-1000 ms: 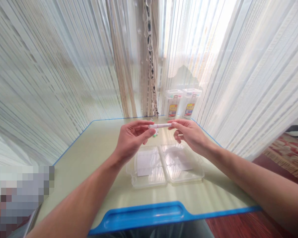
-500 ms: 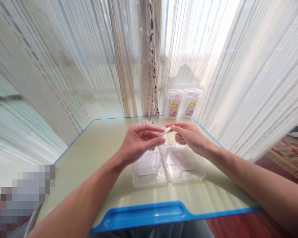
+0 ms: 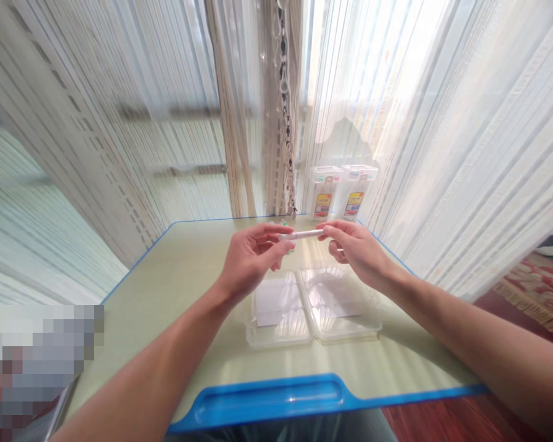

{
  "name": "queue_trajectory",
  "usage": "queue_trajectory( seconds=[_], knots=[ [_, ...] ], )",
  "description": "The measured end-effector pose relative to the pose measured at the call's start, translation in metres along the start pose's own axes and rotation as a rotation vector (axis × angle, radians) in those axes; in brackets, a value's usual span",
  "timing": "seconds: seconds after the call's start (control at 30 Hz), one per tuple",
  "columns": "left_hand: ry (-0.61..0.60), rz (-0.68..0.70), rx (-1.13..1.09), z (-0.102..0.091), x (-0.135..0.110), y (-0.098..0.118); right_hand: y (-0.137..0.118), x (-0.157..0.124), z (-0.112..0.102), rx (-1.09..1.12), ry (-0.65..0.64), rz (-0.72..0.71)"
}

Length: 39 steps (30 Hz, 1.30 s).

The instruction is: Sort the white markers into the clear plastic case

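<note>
My left hand (image 3: 253,261) and my right hand (image 3: 357,252) hold a thin white pen (image 3: 301,234) level between them, each pinching one end with thumb and fingers. They hover above the far part of a clear plastic case (image 3: 313,304) that lies open flat on the table, with a white paper sheet in its left half. A few more pens (image 3: 286,245) with green ends lie on the table behind my left fingers, mostly hidden.
The small pale-green table (image 3: 179,288) has a blue rim and a blue tray groove along its near edge. Two upright clear boxes (image 3: 341,191) with yellow-red labels stand at the far right corner. String curtains hang close around. Patterned rug at the right.
Half a second ago the pen was tilted and mostly hidden between my fingertips; now it is stretched level between both hands again, slightly higher. The view shifted a little.
</note>
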<state>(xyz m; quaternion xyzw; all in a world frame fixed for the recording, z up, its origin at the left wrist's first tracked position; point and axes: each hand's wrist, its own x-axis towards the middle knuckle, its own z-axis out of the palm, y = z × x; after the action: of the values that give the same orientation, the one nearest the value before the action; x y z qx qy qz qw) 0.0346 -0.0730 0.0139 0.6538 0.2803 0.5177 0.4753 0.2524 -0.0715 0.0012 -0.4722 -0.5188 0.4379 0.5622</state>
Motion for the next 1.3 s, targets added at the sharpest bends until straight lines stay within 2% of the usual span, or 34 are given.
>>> queue_trajectory(
  seconds=[0.17,0.23,0.43,0.6,0.83,1.1,1.3],
  knots=[
    [0.145,-0.044,0.099,-0.009,0.008,-0.015,0.000,-0.003,0.000,0.051,0.063,-0.163],
    [0.152,-0.101,0.091,-0.012,0.012,-0.019,-0.001,-0.007,0.002,0.055,0.040,-0.236],
    [0.101,-0.304,-0.116,-0.017,0.014,-0.023,-0.005,-0.023,0.011,-0.009,-0.083,-0.433],
    [0.070,-0.327,-0.155,-0.017,0.013,-0.021,-0.009,-0.036,0.017,-0.029,-0.197,-0.466],
    [0.029,-0.332,-0.153,-0.015,0.012,-0.020,-0.013,-0.040,0.018,-0.030,-0.241,-0.491],
    [0.056,-0.333,-0.156,-0.016,0.013,-0.018,-0.016,-0.043,0.018,-0.047,-0.242,-0.521],
    [0.126,-0.311,-0.209,-0.016,0.014,-0.014,-0.012,-0.039,0.015,-0.119,-0.184,-0.529]
  ],
)
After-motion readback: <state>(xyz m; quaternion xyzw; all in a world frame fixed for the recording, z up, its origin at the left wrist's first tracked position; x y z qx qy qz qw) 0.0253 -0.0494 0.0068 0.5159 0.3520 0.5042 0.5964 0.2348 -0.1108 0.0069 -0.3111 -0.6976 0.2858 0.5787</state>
